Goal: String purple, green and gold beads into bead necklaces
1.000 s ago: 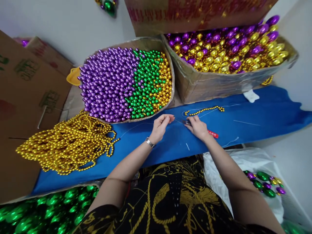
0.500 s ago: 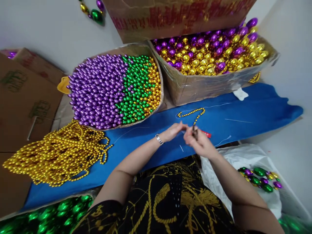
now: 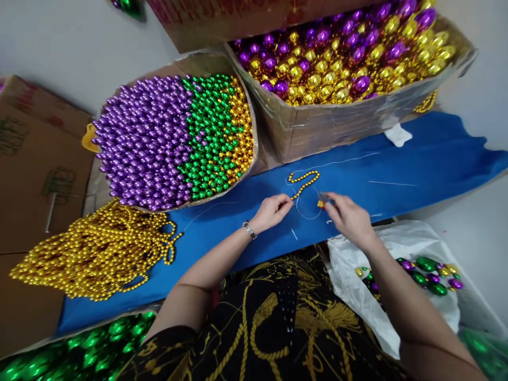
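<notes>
My left hand point(image 3: 273, 210), with a watch at the wrist, pinches the near end of a short gold bead strand point(image 3: 305, 186). The strand lies bent on the blue cloth, and a thin clear thread point(image 3: 309, 218) loops from it toward my right side. My right hand point(image 3: 349, 216) is closed, thumb and fingers together at the cloth. A small red and yellow piece point(image 3: 320, 204) shows at its fingertips, beside a dark, blurred bit. What the right fingers grip is mostly hidden.
A blue cloth point(image 3: 432, 159) covers the table. Behind stand a box of purple, green and gold beads point(image 3: 254, 127) and a box of larger beads point(image 3: 317, 129). Gold strands point(image 3: 99, 254) are heaped on the left. A white bag point(image 3: 353, 259) hangs at the right front.
My hands have moved apart, the left to the left and the right to the right. A loop of thread now shows between them. The red piece is now mostly covered. The view has shifted.
</notes>
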Demonstrator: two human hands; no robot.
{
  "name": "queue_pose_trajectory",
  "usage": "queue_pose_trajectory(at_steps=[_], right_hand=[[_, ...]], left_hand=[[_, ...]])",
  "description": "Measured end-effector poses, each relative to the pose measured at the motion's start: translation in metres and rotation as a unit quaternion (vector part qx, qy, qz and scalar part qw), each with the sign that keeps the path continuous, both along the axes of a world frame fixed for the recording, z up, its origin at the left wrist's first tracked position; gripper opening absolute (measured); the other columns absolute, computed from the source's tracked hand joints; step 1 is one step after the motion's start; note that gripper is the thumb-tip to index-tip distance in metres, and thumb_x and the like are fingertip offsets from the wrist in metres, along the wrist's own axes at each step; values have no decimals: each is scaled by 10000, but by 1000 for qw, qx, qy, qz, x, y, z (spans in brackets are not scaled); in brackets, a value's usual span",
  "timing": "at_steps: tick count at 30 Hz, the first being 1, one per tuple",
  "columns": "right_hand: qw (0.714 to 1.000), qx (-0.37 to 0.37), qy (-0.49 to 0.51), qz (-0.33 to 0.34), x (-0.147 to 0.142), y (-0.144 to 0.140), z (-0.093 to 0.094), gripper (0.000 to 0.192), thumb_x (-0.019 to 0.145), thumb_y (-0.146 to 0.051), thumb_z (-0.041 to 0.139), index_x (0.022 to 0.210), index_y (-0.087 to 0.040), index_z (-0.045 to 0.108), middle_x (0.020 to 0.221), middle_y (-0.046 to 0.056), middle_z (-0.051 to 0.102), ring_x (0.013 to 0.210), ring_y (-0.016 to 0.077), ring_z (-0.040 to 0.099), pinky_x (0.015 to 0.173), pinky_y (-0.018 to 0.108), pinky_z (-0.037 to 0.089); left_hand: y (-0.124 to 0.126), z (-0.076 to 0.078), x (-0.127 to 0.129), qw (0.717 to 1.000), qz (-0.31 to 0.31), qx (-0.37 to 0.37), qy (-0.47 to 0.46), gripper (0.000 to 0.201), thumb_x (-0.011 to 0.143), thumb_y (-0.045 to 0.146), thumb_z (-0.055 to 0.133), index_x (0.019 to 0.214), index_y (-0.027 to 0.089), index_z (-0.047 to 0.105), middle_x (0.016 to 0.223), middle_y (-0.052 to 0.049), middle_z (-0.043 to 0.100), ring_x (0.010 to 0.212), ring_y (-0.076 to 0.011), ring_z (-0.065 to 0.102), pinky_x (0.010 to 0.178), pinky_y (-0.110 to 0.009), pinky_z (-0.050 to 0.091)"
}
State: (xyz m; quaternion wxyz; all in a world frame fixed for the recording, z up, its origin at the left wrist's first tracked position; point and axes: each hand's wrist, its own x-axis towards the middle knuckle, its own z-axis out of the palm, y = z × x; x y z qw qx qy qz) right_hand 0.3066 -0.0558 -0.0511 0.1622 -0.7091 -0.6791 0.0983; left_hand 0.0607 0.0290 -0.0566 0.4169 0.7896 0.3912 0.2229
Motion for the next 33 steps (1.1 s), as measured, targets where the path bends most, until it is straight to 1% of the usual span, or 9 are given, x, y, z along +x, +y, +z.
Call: queue_pose_trajectory(at_steps=[5,11,14,17,21,23,25,30,33], right_hand=[[987,-82,-118,67,-35,-5,2,456,993,-521,349,1331,-310,569,1083,85,680,823,187,648,564,242,369],[986,-95,-114,69,-40,7,-11,438,1017,-504,292,1270,-311,594,1055,61,686,817,168,642,549,239,319],[987,-101,-109,55,-38,5,-14,422,1001,-533,339,1259,-301,581,1097,55,681,834,179,649,556,247,323],[979,-154,-111,75,-42,2,-16,422,955,-584,429,1178,-263,587,1091,59,679,817,193,652,546,250,321],[961,-235,-112,88,-48,-1,-20,301,974,-468,440,1076,-221,578,1079,81,680,775,181,648,555,247,342],[964,-231,-83,99,-37,-6,-21,274,986,-435,411,1040,-219,570,1066,76,684,807,186,657,589,251,376],[979,-180,-26,87,-10,-19,-23,292,993,-437,374,1023,-214,561,1027,79,690,857,198,665,648,263,420],[994,-29,48,-99,80,-71,-19,389,957,-547,371,952,-208,562,768,71,664,660,204,629,607,294,437],[993,-8,42,-110,86,-78,-15,386,934,-573,432,942,-219,586,770,56,672,660,195,632,616,286,443]], left_hand=[[-4,-3,1,999,7,-12,-31,218,922,340,513,853,185,651,735,-5,661,635,-123,560,632,-242,399],[-5,-3,-2,999,7,-22,-49,211,918,340,524,863,185,656,754,-10,664,663,-128,570,652,-246,408],[-5,-6,-6,995,53,-42,-67,222,903,363,545,844,176,649,717,-2,631,643,-121,540,639,-244,399],[-3,-11,-10,986,106,-74,-108,249,881,400,576,809,168,632,675,7,589,619,-112,504,616,-239,390],[0,-16,-12,961,140,-152,-182,299,853,467,623,811,171,605,637,20,561,577,-99,493,575,-226,391],[0,-17,-14,952,158,-168,-200,304,838,471,646,811,172,602,625,23,558,571,-95,496,570,-221,395],[0,-17,-18,948,169,-175,-206,299,826,465,661,812,171,607,622,24,560,572,-91,499,570,-215,396],[-1,-19,-25,943,185,-194,-199,292,800,452,691,811,167,631,613,17,575,568,-92,515,562,-212,406],[-3,-21,-23,941,187,-202,-198,289,787,448,702,807,167,635,606,15,581,559,-94,517,557,-212,411]])
